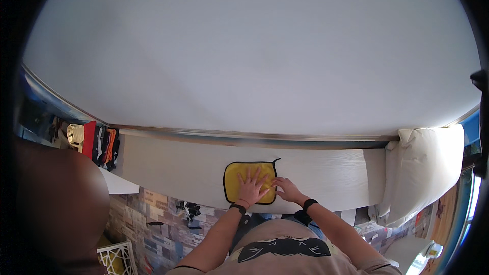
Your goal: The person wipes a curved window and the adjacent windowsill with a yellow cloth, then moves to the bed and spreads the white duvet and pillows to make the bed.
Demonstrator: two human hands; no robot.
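A yellow cloth point(233, 177) with black edging and a small black loop at its far right corner lies flat on a long surface with a pale cover point(172, 170). My left hand point(251, 188) rests on the cloth, palm down and fingers spread. At the cloth's right edge is my right hand point(287, 190), its fingertips touching or just over the black edging. The fingers of that hand are bent and apart, and I see nothing held in them. Each wrist wears a black band.
White pillows or folded bedding point(429, 173) are piled at the right end. Clothes point(103, 143) stand in a row at the left end. Behind the surface rises a white wall or panel point(259, 53). A white lattice basket point(118, 256) and dark items point(189, 210) are below. A blurred dark shape point(61, 202) blocks the left.
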